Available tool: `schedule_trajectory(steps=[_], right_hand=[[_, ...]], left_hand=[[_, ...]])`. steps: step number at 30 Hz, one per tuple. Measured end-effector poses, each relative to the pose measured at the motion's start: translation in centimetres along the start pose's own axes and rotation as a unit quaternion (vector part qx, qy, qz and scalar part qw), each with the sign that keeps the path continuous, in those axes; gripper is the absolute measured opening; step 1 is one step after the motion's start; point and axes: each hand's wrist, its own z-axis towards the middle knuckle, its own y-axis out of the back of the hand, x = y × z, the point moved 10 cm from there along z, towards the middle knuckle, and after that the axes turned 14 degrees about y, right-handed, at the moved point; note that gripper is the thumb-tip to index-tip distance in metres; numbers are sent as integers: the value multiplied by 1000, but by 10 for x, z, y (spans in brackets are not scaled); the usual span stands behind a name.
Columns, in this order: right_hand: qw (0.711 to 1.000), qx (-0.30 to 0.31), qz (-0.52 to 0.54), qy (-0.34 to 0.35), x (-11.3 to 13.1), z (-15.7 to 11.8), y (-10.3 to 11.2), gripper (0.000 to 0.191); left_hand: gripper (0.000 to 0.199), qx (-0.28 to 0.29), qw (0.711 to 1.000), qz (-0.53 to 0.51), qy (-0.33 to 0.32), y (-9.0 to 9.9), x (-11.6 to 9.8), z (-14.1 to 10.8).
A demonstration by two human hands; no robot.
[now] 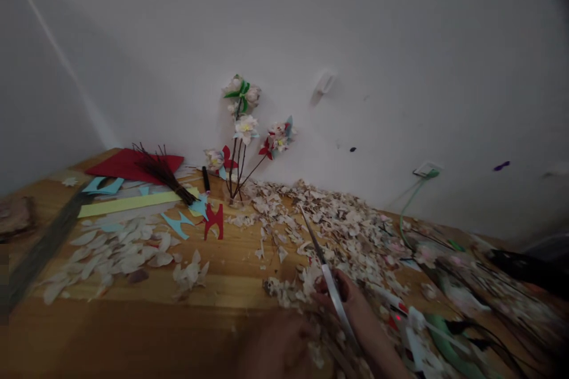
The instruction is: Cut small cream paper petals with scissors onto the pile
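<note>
My right hand (349,302) is at the lower middle, fingers curled around a long, thin pair of metal tweezers (330,284). The tweezers slant up and left, their fine tip over the pile of pale dried petals (347,213). Whitish petals also lie right by the fingertips; whether the hand touches them I cannot tell. My left hand (275,343), low in the view and left of the right hand, is smeared by motion and dark, so its fingers cannot be made out. A few flowers made of petals on twigs (246,127) stand upright against the wall.
Loose white petals (120,251) are spread at the left. Behind them lie a bundle of dark twigs (164,174), a red sheet (133,164), a yellow strip (128,202) and cut paper scraps (214,222). At the right, a green cable (403,219) runs to a wall socket (427,170).
</note>
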Motion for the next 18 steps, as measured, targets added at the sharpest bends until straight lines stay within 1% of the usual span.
schedule_trajectory(steps=[1,2,3,4,5,6,8,9,10,11,13,14,15,16,17,18], right_hand=[[999,-7,39,-3,6,-1,-2,28],[997,-13,72,-10,11,-2,-3,29],[995,-14,99,-17,16,-3,-4,30],[993,-9,112,-25,19,-4,-4,30],[994,8,106,-30,22,-6,-4,30],[995,36,90,-33,23,-7,-4,28],[994,101,27,-34,20,-12,-1,23],[992,123,-10,-34,15,-13,4,22],[991,119,-56,-32,9,-14,15,19],[991,87,-97,-30,3,-13,30,17],[985,14,-167,-41,-8,-11,60,18],[980,-21,-190,-48,-12,-11,72,20],[977,-46,-203,-54,-15,-10,81,22],[974,-62,-208,-57,-16,-9,86,24],[974,-72,-207,-58,-17,-8,89,25],[975,-75,-201,-57,-17,-6,89,26]], left_hand=[[19,-60,997,-18,42,21,11,1],[18,-118,988,-54,81,42,22,0],[18,-156,980,-76,95,56,29,-2],[18,-179,974,-88,105,66,35,-3],[18,-190,972,-90,108,72,39,-3],[20,-190,973,-78,106,75,42,-2],[28,-172,979,-33,106,73,48,3],[34,-152,982,-3,107,68,51,6],[41,-124,986,29,109,59,54,10],[48,-89,988,61,108,46,56,13],[57,-7,989,115,96,12,56,19],[57,33,989,126,77,-7,51,21],[52,75,988,123,57,-27,46,21],[40,115,989,94,18,-44,34,20],[28,151,988,42,-12,-58,23,19],[27,169,985,20,-38,-68,13,17]])
